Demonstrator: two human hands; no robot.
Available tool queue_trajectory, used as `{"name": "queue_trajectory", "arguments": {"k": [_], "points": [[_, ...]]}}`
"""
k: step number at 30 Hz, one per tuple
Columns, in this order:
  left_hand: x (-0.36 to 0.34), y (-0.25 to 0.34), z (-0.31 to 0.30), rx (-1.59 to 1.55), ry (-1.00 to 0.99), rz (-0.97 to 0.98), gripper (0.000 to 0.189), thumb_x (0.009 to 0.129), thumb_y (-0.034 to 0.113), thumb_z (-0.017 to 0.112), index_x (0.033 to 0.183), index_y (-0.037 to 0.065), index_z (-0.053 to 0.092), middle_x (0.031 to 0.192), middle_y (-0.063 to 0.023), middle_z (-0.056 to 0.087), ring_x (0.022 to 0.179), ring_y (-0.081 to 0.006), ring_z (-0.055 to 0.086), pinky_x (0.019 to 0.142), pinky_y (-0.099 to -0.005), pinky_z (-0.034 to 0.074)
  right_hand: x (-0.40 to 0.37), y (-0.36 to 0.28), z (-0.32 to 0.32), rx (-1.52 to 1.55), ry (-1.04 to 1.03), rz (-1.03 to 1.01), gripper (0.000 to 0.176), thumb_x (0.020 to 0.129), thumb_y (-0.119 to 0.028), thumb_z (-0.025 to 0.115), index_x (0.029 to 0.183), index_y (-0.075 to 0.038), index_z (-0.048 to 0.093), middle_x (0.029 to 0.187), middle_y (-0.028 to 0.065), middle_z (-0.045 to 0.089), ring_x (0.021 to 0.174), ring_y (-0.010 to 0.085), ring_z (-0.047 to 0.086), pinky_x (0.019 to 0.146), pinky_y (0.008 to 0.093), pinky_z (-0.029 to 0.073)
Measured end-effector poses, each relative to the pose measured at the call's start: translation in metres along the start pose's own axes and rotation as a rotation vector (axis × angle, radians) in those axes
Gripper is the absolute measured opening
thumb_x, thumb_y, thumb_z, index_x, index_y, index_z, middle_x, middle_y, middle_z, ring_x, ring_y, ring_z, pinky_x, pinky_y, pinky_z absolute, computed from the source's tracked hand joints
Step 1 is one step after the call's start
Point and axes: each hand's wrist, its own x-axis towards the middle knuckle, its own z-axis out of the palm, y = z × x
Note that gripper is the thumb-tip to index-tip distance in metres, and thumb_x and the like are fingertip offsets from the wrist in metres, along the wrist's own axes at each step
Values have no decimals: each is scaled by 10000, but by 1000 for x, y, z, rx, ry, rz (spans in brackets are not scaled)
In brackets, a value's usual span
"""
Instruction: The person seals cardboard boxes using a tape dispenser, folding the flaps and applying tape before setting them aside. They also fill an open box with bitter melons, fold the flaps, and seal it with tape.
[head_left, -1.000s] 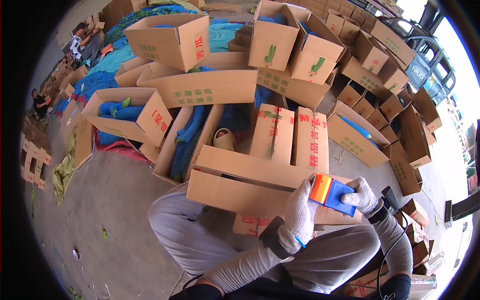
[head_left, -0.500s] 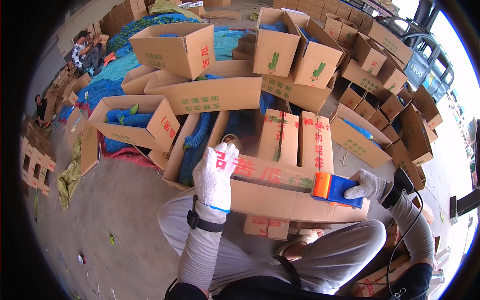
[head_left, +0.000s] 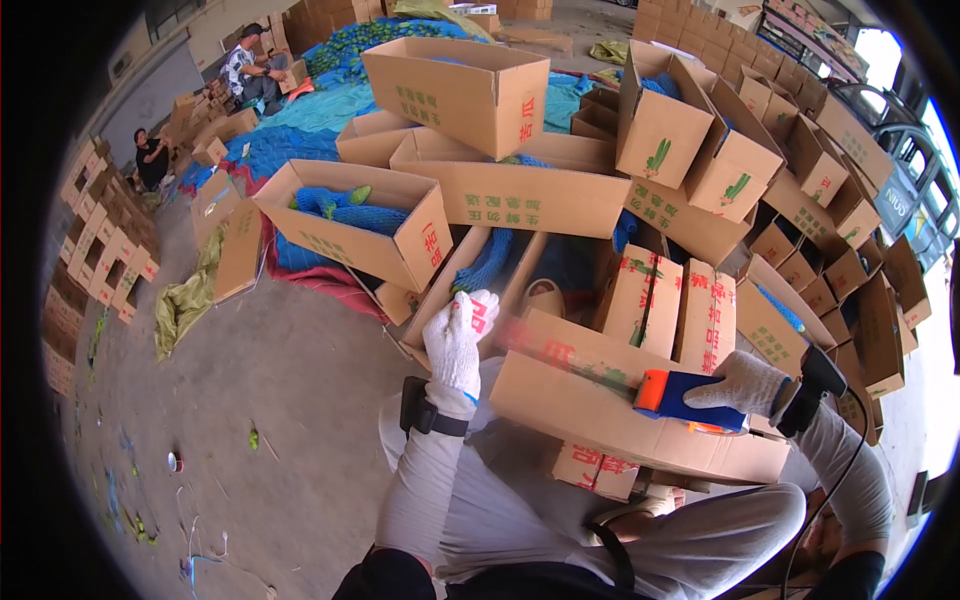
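A long cardboard box [head_left: 590,418] lies across in front of me, above my knees. My left hand [head_left: 456,345], in a white knit glove, is closed on the end of clear packing tape [head_left: 545,345] printed in red, just beyond the box's left end. The tape runs from there over the box top to a blue and orange tape dispenser [head_left: 680,398]. My gloved right hand [head_left: 750,385] grips the dispenser at the box's right part. Two taped boxes [head_left: 640,300] with red print stand just behind.
Open cartons [head_left: 350,225] holding blue-netted green vegetables stand ahead and left. More cartons [head_left: 850,290] crowd the right side. Another taped box [head_left: 597,470] sits under the long one. Two people [head_left: 255,75] sit at the far left. Scraps litter the concrete floor [head_left: 300,430].
My left hand has drawn away from the box's left end, with tape stretched across the gap. The right hand still holds the dispenser on the box. The whole view has shifted.
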Motion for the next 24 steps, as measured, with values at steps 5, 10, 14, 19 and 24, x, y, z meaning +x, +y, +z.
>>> {"name": "queue_trajectory", "arguments": {"k": [5, 10, 14, 19, 24], "points": [[10, -43, -31, 236, -38, -90, 443, 1031, 352, 490, 1119, -50, 655, 1038, -160, 708, 922, -233, 698, 838, -330, 551, 4, -21, 0, -89, 10, 32, 784, 695, -700, 734, 682, 82, 689, 514, 151, 584, 478, 238, 595, 531, 372, 485], [1, -124, -56, 545, -684, 235, 318, 1036, 235, 459, 1227, 20, 596, 1110, -104, 672, 1000, -192, 648, 891, -303, 517, 11, -25, 5, -130, 47, 39, 790, 694, -705, 726, 681, 84, 688, 541, 157, 606, 484, 253, 599, 532, 386, 480], [-1, -147, -77, 858, -955, 495, 321, 1023, 184, 443, 1294, 39, 532, 1224, -117, 618, 1070, -197, 617, 923, -315, 507, 4, -31, 2, -125, 53, 41, 821, 686, -733, 710, 680, 87, 678, 545, 176, 589, 497, 287, 599, 539, 409, 476], [-8, -80, -44, 647, -301, -232, 470, 942, 209, 544, 1349, -16, 477, 1314, -236, 551, 1052, -318, 639, 941, -357, 509, 8, -25, 6, -193, 96, 30, 846, 677, -760, 690, 706, 86, 680, 605, 225, 605, 563, 332, 633, 582, 424, 496], [-57, 4, 105, 1304, -659, 760, 544, 922, 202, 545, 1389, -51, 428, 1388, -246, 500, 1259, -420, 500, 1051, -468, 423, 24, -22, 13, -131, 94, -49, 802, 670, -717, 697, 765, 80, 700, 639, 213, 639, 590, 333, 650, 598, 411, 509]]}}
